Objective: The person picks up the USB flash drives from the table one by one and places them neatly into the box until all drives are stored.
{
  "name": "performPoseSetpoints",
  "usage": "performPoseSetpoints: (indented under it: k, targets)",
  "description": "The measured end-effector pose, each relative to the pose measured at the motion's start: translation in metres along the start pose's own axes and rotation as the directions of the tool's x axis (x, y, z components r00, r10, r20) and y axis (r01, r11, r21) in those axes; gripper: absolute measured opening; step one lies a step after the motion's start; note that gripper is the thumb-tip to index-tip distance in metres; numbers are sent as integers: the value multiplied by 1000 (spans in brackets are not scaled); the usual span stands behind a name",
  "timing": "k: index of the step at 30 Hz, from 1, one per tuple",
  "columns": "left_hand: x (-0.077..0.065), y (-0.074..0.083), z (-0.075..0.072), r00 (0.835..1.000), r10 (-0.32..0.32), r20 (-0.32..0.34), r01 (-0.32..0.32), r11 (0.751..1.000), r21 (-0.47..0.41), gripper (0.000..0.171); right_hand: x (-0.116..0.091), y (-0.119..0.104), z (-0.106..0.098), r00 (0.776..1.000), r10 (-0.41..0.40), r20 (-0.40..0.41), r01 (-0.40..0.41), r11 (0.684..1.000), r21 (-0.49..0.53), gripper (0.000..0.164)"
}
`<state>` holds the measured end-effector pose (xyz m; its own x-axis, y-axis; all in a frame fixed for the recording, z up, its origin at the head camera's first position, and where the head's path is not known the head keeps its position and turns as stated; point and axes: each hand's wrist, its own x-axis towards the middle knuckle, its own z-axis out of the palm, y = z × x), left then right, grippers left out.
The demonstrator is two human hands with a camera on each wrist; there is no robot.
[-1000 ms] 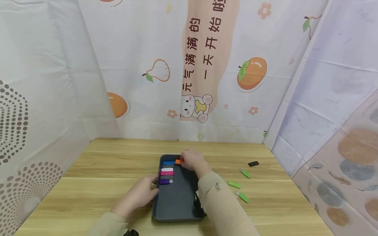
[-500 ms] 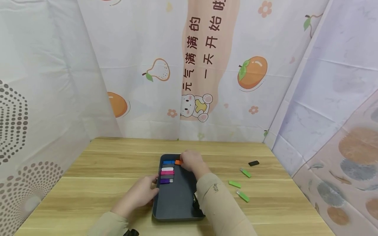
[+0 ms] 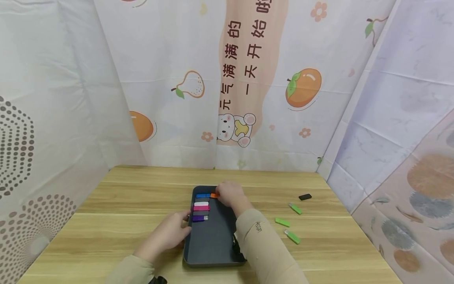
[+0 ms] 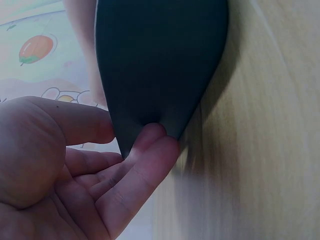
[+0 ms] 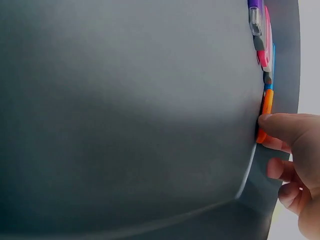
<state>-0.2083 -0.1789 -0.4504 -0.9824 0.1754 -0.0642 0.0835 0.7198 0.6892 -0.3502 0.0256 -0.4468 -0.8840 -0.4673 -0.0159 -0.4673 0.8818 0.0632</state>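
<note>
In the head view a dark grey tray (image 3: pixel 213 252) lies on the wooden table. My left hand (image 3: pixel 170 230) is at its left side, thumb at the rim and fingertips touching the outer wall, as the left wrist view shows. My right hand (image 3: pixel 229 194) pinches an orange USB flash drive (image 5: pixel 268 102) at the tray's far end, between thumb and fingers. The orange drive lies end to end with a blue flash drive (image 3: pixel 203 195). Below the blue one, a column runs along the left wall: grey, white (image 3: pixel 201 204), pink (image 3: pixel 201 208), grey and purple (image 3: pixel 198 218) drives.
Right of the tray lie three green flash drives (image 3: pixel 282 222) and a black one (image 3: pixel 305 197). The right sleeve (image 3: pixel 264 240) covers part of the tray's right side. A printed curtain (image 3: pixel 170 130) stands behind the table.
Almost nothing moves. The right forearm has shifted slightly left, while the right hand stays on the orange flash drive and the left hand stays at the tray.
</note>
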Motion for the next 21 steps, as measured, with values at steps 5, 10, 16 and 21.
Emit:
performPoseSetpoints:
  k: [5,10,16,21]
  targets:
    - [0,0,0,1000,3,-2,-3,1000,1,52,2,0,1,1000,-9,-5,9,1000,-12,7]
    - [0,0,0,1000,5,-1,-5,1000,0,53,4,-2,2,1000,0,-9,0,1000,-12,13]
    - [0,0,0,1000,4,-1,-4,1000,-7,53,4,-3,1,1000,5,-10,-6,1000,-13,13]
    - [0,0,-1,1000,3,1,-3,1000,-9,53,2,-4,-1,1000,5,-7,-6,1000,-20,12]
